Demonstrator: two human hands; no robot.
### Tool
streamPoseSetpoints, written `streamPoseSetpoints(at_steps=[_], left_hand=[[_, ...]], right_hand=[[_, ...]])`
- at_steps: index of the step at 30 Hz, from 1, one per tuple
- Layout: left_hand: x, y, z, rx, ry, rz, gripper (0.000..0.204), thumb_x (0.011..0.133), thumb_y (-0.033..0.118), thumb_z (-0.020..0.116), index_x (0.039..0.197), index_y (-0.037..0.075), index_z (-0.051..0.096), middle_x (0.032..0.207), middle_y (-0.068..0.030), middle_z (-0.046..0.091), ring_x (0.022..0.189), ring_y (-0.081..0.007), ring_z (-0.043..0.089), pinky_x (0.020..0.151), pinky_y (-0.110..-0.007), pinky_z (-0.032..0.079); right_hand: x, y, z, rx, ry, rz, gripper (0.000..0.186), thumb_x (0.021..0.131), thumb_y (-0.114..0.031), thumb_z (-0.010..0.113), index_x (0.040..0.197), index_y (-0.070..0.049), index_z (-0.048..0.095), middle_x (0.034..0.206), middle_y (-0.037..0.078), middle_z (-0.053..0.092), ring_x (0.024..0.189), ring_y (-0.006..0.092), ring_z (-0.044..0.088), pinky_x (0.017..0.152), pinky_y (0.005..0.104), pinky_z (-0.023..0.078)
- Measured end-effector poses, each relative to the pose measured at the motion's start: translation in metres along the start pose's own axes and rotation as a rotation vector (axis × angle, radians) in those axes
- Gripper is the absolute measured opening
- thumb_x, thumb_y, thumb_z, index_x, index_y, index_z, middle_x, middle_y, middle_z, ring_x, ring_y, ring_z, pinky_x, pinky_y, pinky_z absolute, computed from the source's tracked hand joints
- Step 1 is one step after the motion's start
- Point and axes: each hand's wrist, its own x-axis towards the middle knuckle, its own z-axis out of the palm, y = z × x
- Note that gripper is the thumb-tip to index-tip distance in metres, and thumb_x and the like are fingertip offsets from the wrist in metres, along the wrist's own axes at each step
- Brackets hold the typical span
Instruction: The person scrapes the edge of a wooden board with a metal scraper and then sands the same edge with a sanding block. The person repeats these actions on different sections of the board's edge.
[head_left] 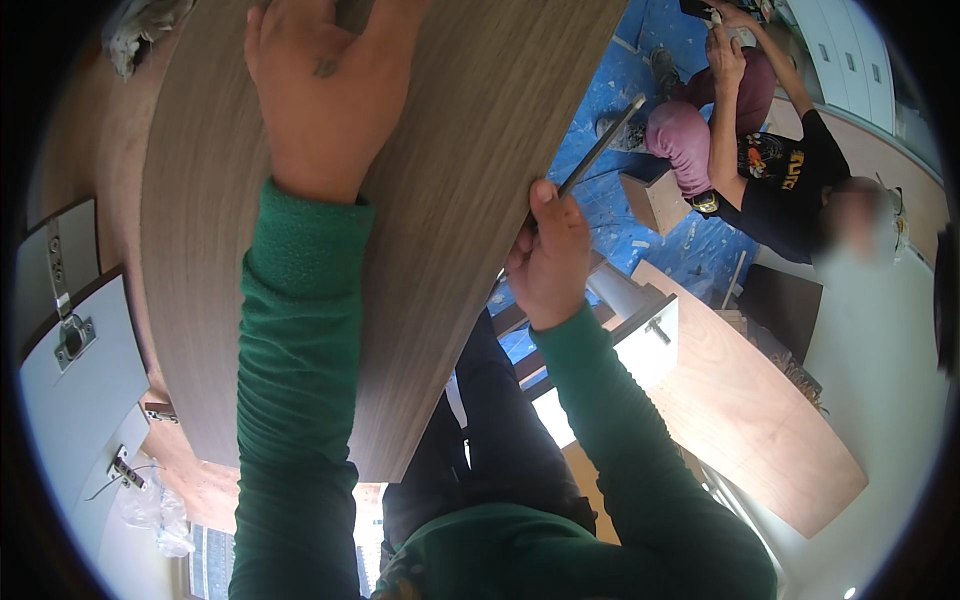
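A large brown wood-grain panel (455, 170) spans the middle of the view. My left hand (330, 95) lies on its upper part, thumb and fingers apart; the upper frame edge cuts off the fingertips. At the panel's right edge, my right hand (555, 255) is closed around a thin, dark, flat bar (603, 145) with a paler tip. The bar slants up and to the right, past the panel edge. Its lower end is hidden in my fingers, and its exact kind cannot be made out.
A co-worker (770, 150) sits at the upper right, beside a small wooden box (655, 200) on blue floor sheeting (590, 120). A pale board (750, 400) leans at the right. White doors with hinges (85, 335) stand at the left, above a clear plastic bag (160, 515).
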Motion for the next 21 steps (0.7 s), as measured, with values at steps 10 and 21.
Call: streamPoseSetpoints(at_steps=[10,21], left_hand=[[0.006,-0.036,0.002,-0.083,-0.126,0.018,0.05,0.09,0.038,0.072,0.131,0.011,0.067,0.147,-0.0126,0.06,0.145,-0.0332,0.046,0.124,-0.059,0.018],[0.007,-0.021,-0.002,-0.119,-0.009,-0.023,0.043,0.088,0.032,0.074,0.121,0.005,0.07,0.138,-0.0177,0.064,0.141,-0.0396,0.048,0.123,-0.061,0.018]], right_hand=[[-0.084,0.038,-0.027,0.042,-0.113,0.209,0.022,0.1,-0.025,0.073,0.096,-0.007,0.061,0.068,-0.003,0.049,0.053,0.007,0.046,0.046,0.0249,0.039],[0.081,-0.185,0.089,-1.077,-0.142,-0.847,0.028,0.104,-0.023,0.062,0.121,-0.001,0.064,0.084,0.005,0.062,0.069,0.0131,0.06,0.062,0.0275,0.047]])
